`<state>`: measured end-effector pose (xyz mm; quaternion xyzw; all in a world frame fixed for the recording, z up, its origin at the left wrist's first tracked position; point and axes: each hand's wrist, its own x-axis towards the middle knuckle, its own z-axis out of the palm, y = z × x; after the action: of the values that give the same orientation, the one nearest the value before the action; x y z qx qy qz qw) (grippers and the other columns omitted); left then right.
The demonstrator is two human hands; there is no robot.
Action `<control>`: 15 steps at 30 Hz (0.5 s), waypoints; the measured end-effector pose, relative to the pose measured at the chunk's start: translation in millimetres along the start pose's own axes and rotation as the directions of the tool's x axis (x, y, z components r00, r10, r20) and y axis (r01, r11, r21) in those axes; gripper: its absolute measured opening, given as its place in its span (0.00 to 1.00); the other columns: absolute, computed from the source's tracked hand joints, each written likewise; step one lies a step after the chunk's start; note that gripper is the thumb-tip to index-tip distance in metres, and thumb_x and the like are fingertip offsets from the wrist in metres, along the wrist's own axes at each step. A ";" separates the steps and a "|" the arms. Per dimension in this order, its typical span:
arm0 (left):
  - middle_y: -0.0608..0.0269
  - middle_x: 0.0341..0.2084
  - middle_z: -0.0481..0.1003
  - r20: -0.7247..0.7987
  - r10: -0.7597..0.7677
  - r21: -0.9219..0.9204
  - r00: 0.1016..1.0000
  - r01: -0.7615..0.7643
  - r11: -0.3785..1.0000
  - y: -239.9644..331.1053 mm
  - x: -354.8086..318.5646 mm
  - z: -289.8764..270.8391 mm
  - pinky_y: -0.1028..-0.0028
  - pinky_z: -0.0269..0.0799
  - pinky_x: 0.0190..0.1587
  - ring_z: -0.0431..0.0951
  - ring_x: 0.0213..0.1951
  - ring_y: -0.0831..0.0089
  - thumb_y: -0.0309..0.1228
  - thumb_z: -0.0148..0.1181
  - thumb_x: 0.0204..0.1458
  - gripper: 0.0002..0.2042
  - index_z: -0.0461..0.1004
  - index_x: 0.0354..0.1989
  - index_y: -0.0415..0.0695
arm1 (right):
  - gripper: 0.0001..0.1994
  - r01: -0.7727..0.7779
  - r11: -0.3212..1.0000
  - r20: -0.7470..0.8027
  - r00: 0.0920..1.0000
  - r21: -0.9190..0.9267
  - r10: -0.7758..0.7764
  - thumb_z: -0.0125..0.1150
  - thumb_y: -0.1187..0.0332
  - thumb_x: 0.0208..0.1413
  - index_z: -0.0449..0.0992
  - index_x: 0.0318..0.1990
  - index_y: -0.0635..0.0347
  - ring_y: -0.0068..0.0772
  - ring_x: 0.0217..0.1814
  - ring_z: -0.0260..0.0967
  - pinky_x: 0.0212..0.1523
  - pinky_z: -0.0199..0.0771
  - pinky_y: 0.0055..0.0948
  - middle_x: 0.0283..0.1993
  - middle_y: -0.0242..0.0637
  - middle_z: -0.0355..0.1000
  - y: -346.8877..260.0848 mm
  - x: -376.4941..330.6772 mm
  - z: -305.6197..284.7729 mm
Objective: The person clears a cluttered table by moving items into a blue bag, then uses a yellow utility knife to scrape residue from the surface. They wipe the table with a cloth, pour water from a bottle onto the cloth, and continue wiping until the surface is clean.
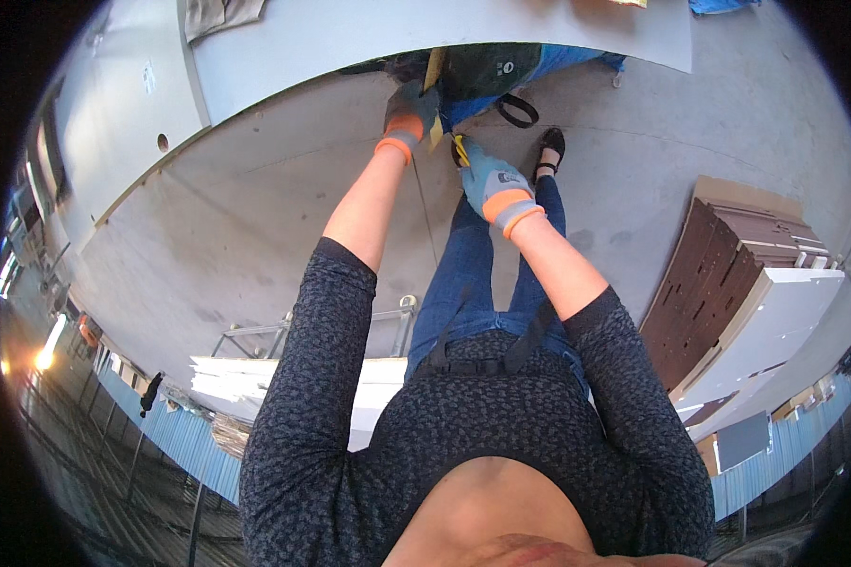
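My left hand (412, 111), in a grey glove with an orange cuff, is closed around a narrow tan strip (434, 70) just below the table's edge. The strip's lower end sticks out under the fingers. My right hand (494, 181), gloved the same way, grips a small yellow-and-black hand tool (459, 151); its exact kind cannot be made out. The tool's tip is close to the strip's lower end, and I cannot tell if they touch. Behind both hands, a dark green and blue bag (487, 74) hangs beneath the tabletop, with a black loop (518, 111) dangling from it.
A white tabletop (340, 33) spans the far side, joined by a pale panel (132, 113) on the left. To the right stands a stack of brown and white boards (719, 274). More white boards (232, 378) lie on a metal-framed cart behind my left arm.
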<state>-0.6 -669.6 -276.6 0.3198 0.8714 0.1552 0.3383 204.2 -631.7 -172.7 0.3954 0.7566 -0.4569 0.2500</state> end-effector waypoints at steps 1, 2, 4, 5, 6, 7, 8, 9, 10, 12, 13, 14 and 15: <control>0.45 0.33 0.82 0.007 -0.005 -0.043 1.000 0.005 0.999 0.9 0.4 0.7 0.53 0.73 0.43 0.81 0.38 0.46 0.50 0.59 0.58 0.21 0.80 0.39 0.41 | 0.27 0.008 1.000 0.007 1.000 -0.016 -0.008 0.52 0.59 0.66 0.65 0.72 0.50 0.64 0.55 0.77 0.54 0.77 0.53 0.54 0.62 0.77 3.6 1.6 -2.3; 0.45 0.33 0.81 0.015 -0.009 -0.087 1.000 0.010 0.996 2.1 0.4 1.7 0.53 0.73 0.42 0.81 0.37 0.46 0.50 0.59 0.58 0.21 0.80 0.38 0.40 | 0.26 0.015 0.999 0.014 1.000 -0.032 -0.014 0.52 0.59 0.66 0.66 0.71 0.51 0.63 0.55 0.77 0.55 0.77 0.53 0.53 0.62 0.77 7.4 3.0 -4.8; 0.45 0.33 0.81 -0.019 0.009 -0.132 1.000 -0.012 0.991 -3.5 6.3 1.8 0.54 0.73 0.41 0.81 0.36 0.47 0.49 0.59 0.59 0.21 0.80 0.38 0.39 | 0.25 0.028 0.994 0.067 0.998 -0.105 -0.021 0.52 0.60 0.66 0.68 0.69 0.51 0.61 0.55 0.78 0.55 0.77 0.53 0.52 0.59 0.79 19.6 2.6 -6.9; 0.45 0.33 0.81 -0.059 0.032 -0.133 0.998 -0.039 0.990 -10.6 11.2 0.5 0.54 0.73 0.41 0.81 0.36 0.47 0.48 0.59 0.59 0.21 0.80 0.38 0.39 | 0.24 0.035 0.986 0.111 0.994 -0.161 -0.017 0.52 0.60 0.66 0.69 0.68 0.51 0.60 0.55 0.78 0.55 0.77 0.52 0.51 0.58 0.79 31.1 -2.6 -5.7; 0.44 0.33 0.82 -0.105 0.043 -0.130 0.994 -0.056 0.990 -26.7 13.5 0.7 0.54 0.73 0.41 0.81 0.36 0.47 0.48 0.59 0.60 0.21 0.80 0.39 0.39 | 0.23 0.054 0.975 0.163 0.986 -0.216 -0.019 0.52 0.60 0.65 0.71 0.66 0.52 0.60 0.55 0.78 0.56 0.76 0.52 0.51 0.57 0.80 43.4 -8.9 1.3; 0.43 0.37 0.82 -0.116 -0.033 -0.119 0.993 0.019 0.993 -42.3 16.0 0.5 0.54 0.74 0.44 0.82 0.40 0.45 0.45 0.58 0.61 0.19 0.81 0.44 0.39 | 0.22 0.091 0.969 0.196 0.980 -0.229 -0.046 0.53 0.60 0.65 0.72 0.65 0.52 0.60 0.55 0.78 0.56 0.76 0.52 0.51 0.56 0.80 65.0 -17.8 14.1; 0.43 0.39 0.82 -0.148 0.002 -0.053 0.989 -0.010 0.999 -41.9 22.8 -2.9 0.54 0.75 0.45 0.82 0.42 0.44 0.44 0.57 0.62 0.19 0.81 0.46 0.39 | 0.22 0.119 0.963 0.222 0.973 -0.243 -0.065 0.53 0.59 0.65 0.73 0.64 0.52 0.59 0.54 0.78 0.56 0.76 0.52 0.52 0.55 0.80 86.2 -24.3 21.0; 0.42 0.42 0.82 -0.168 0.022 0.013 0.985 -0.020 1.000 -47.5 19.5 -1.5 0.54 0.75 0.47 0.82 0.44 0.43 0.44 0.56 0.62 0.19 0.81 0.48 0.40 | 0.20 0.105 0.980 0.223 0.972 -0.166 -0.067 0.55 0.57 0.65 0.76 0.61 0.54 0.58 0.55 0.78 0.57 0.75 0.51 0.53 0.56 0.79 86.4 -36.3 11.5; 0.42 0.44 0.82 -0.166 0.068 0.075 0.984 -0.056 0.996 -32.9 18.9 -2.2 0.54 0.76 0.49 0.82 0.46 0.42 0.44 0.56 0.63 0.19 0.80 0.50 0.40 | 0.21 0.073 0.995 0.134 0.989 -0.067 -0.063 0.55 0.56 0.65 0.76 0.60 0.55 0.58 0.55 0.78 0.57 0.75 0.51 0.54 0.57 0.78 93.0 -45.6 8.1; 0.43 0.51 0.80 -0.082 0.001 -0.004 0.997 -0.002 1.000 -18.1 3.5 -6.3 0.53 0.74 0.56 0.79 0.54 0.42 0.44 0.55 0.62 0.20 0.79 0.55 0.44 | 0.21 0.058 0.990 -0.048 0.997 0.129 -0.052 0.56 0.55 0.65 0.76 0.59 0.58 0.58 0.55 0.77 0.56 0.75 0.51 0.54 0.58 0.78 98.7 -58.0 -0.4; 0.43 0.52 0.80 -0.103 -0.003 0.018 0.995 0.005 1.000 -13.7 0.2 -9.2 0.53 0.74 0.56 0.78 0.55 0.42 0.44 0.55 0.62 0.20 0.79 0.56 0.45 | 0.21 0.122 0.969 -0.125 0.987 0.216 -0.096 0.58 0.55 0.65 0.76 0.56 0.62 0.58 0.51 0.78 0.53 0.76 0.48 0.50 0.55 0.79 97.3 -59.5 -10.0; 0.44 0.52 0.80 -0.125 -0.007 0.040 0.992 0.012 0.999 -10.6 -6.0 -12.2 0.53 0.73 0.57 0.78 0.55 0.42 0.44 0.55 0.62 0.21 0.78 0.57 0.45 | 0.21 0.104 0.951 -0.108 0.991 0.291 -0.076 0.58 0.55 0.65 0.77 0.56 0.62 0.55 0.46 0.79 0.49 0.77 0.45 0.47 0.54 0.79 93.2 -64.4 -14.9; 0.44 0.54 0.79 -0.104 -0.014 0.003 0.994 0.014 1.000 0.1 -8.7 -16.2 0.53 0.73 0.58 0.77 0.56 0.43 0.43 0.55 0.62 0.21 0.78 0.58 0.45 | 0.20 0.096 0.930 -0.112 0.992 0.356 -0.059 0.59 0.56 0.66 0.77 0.55 0.62 0.52 0.42 0.79 0.46 0.77 0.43 0.44 0.53 0.79 85.8 -65.7 -26.9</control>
<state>-6.8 -676.2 -260.6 0.3058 0.8903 0.1676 0.2929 311.7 -608.9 -154.2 0.4265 0.6864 -0.5772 0.1172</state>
